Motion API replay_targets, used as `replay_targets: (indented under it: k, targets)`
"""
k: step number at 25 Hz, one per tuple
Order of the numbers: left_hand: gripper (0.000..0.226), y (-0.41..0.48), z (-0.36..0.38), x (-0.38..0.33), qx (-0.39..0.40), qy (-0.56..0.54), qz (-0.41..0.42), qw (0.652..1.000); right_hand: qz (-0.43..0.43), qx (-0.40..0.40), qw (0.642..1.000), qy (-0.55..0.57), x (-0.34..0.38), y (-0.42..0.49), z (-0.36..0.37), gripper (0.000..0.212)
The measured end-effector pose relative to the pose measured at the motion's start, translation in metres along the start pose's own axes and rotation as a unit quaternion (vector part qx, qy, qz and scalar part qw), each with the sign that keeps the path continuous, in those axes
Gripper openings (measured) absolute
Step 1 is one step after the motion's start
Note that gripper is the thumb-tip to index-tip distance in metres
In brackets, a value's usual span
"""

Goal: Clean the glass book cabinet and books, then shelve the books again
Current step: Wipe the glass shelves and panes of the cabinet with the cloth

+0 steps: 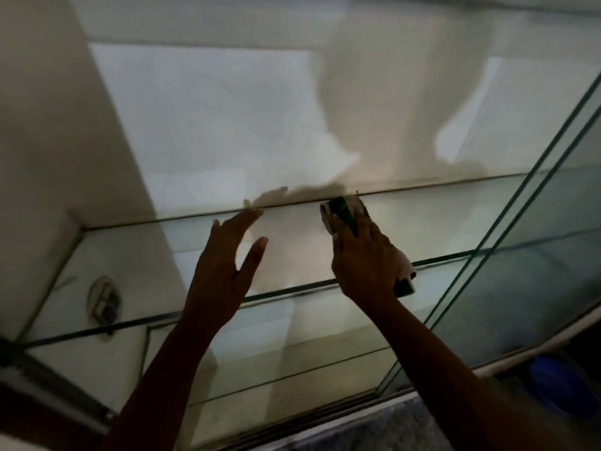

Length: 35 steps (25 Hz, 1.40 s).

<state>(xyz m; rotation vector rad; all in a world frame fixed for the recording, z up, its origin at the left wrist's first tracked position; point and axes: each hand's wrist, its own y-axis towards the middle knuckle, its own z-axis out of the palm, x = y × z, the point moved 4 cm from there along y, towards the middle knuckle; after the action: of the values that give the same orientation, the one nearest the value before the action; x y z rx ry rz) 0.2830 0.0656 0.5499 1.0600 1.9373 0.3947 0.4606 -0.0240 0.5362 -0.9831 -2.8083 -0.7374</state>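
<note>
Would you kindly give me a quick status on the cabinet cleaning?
Right hand pressing green sponge on glass shelf. Left hand open, empty. No books visible; nothing blocking.

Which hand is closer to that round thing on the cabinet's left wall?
Left. The left hand hovers open, right of the round thing; the right hand, holding a green scrubber, is farther right.
</note>
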Motion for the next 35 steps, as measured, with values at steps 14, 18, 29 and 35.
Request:
replay_targets:
  k: [14,18,29,35]
  targets:
    - [0.054,-0.121,-0.054,0.040,-0.309,-0.595,-0.434,0.602,-0.383,0.128,0.879,0.253,0.172,-0.028,-0.004,0.062]
    - [0.033,-0.098,-0.063,0.055,-0.356,-0.648,-0.390,0.548,-0.361,0.117,0.888,0.261,0.187,0.056,0.018,0.050]
    - [0.047,-0.105,-0.070,0.052,-0.309,-0.716,-0.336,0.528,-0.506,0.232,0.827,0.084,0.289,0.014,0.061,0.058]
    - [0.057,-0.125,-0.075,0.061,-0.305,-0.693,-0.352,0.550,-0.575,0.224,0.774,0.143,0.252,-0.046,0.031,0.054]
